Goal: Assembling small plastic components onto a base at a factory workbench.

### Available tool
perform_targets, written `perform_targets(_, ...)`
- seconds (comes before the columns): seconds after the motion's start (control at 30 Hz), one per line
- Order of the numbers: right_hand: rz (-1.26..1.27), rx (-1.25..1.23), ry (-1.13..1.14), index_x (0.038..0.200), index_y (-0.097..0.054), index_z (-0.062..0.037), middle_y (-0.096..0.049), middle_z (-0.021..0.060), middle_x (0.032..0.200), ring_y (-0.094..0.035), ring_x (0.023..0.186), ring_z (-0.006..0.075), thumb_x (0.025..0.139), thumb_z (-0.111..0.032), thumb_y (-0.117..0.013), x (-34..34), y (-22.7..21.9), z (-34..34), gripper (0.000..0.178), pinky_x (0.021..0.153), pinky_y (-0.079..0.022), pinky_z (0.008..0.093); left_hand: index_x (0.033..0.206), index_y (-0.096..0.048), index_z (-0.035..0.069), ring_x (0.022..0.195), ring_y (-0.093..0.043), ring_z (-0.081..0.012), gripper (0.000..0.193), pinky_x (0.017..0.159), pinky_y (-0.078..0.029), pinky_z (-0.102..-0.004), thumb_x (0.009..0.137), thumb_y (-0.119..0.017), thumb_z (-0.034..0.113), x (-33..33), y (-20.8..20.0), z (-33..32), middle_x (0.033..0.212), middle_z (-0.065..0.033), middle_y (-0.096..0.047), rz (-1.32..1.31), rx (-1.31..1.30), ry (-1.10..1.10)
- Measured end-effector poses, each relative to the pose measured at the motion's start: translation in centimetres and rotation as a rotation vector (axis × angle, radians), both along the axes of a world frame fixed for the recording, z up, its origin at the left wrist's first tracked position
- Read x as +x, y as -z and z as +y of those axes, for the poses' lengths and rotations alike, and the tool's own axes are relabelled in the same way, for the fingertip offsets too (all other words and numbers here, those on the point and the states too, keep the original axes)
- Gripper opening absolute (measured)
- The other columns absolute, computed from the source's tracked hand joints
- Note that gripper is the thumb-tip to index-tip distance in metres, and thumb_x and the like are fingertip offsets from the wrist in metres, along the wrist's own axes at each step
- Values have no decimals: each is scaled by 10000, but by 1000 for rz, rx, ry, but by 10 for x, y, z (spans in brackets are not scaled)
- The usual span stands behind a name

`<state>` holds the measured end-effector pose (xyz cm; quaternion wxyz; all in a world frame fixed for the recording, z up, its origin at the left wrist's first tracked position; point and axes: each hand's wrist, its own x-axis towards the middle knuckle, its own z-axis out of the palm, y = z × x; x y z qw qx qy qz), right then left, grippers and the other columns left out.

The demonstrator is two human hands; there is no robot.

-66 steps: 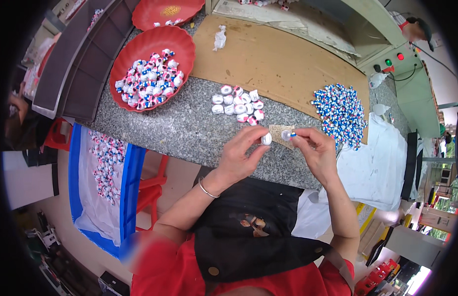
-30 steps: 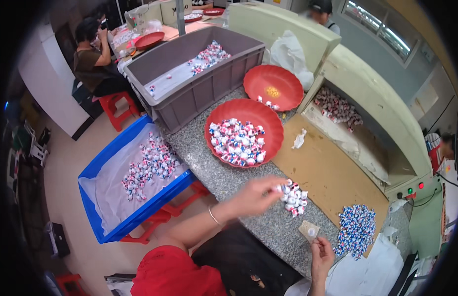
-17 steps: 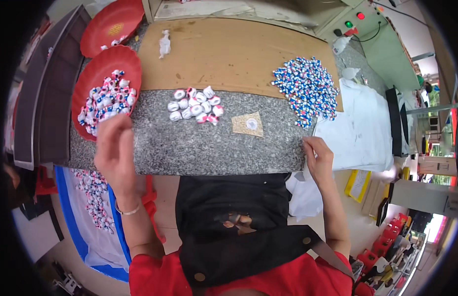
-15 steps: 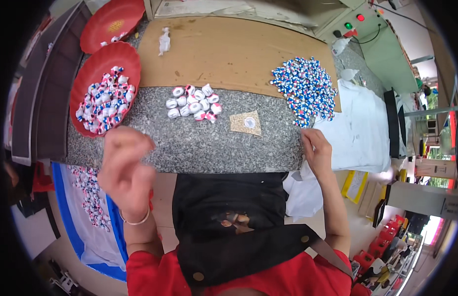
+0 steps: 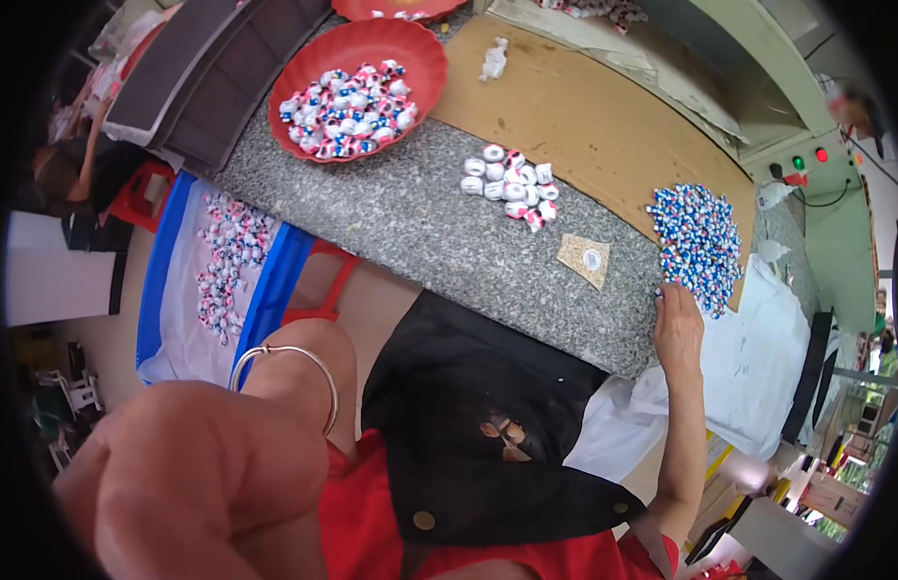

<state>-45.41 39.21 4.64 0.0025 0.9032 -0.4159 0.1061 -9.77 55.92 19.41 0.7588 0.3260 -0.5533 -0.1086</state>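
My left hand (image 5: 207, 474) is raised very close to the camera at the lower left, its fingers bent and the fingertips hidden; a bangle (image 5: 335, 401) circles its wrist. My right hand (image 5: 679, 333) is at the near edge of a pile of small blue, white and pink pieces (image 5: 698, 246). Its fingers are pressed together, and what is between the tips is too small to make out. Left of that pile lies a tan, speckled, four-sided piece (image 5: 573, 253) with a round pale disc on it. Farther left sits a cluster of white-and-pink, ring-like pieces (image 5: 517, 189).
A red scalloped bowl (image 5: 425, 72) of similar pieces stands at the far left, beside a dark tray (image 5: 193, 97). Brown cardboard (image 5: 575, 116) covers the back of the granite counter (image 5: 420, 232). Below hangs a blue-edged bin (image 5: 159, 280). White sheeting (image 5: 753, 358) lies at right.
The view has turned, so the counter now slants down to the right. My left hand has risen from the counter's front edge toward the camera. My right hand stays by the pile.
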Motion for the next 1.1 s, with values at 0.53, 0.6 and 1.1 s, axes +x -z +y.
perform_targets(0.53, -229, 157, 3, 996, -665, 24, -639, 182, 1037, -650, 907, 351, 800, 49, -673, 37, -7, 36, 197, 784, -532, 400, 980, -669, 36, 923, -583, -278, 245, 768, -487, -394, 742, -727, 28, 3, 152, -101, 982, -88, -614, -750, 466, -246)
perform_targets(0.6, -280, 157, 89, 986, -671, 20, -638, 183, 1045, -653, 911, 339, 799, 39, -685, 38, -7, 39, 189, 788, -533, 390, 952, -666, 39, 927, -564, -267, 214, 755, -470, -393, 743, -711, 40, 5, 156, -108, 953, -82, -609, -822, 445, -211)
perform_targets(1.1, -285, 234, 49, 992, -687, -21, -623, 155, 923, -639, 816, 316, 836, 29, -652, 45, -16, 21, 167, 695, -511, 359, 1102, -583, 16, 1024, -577, -156, 219, 830, -497, -296, 897, -574, -58, 2, 138, -86, 1081, -73, -548, 235, 681, 520)
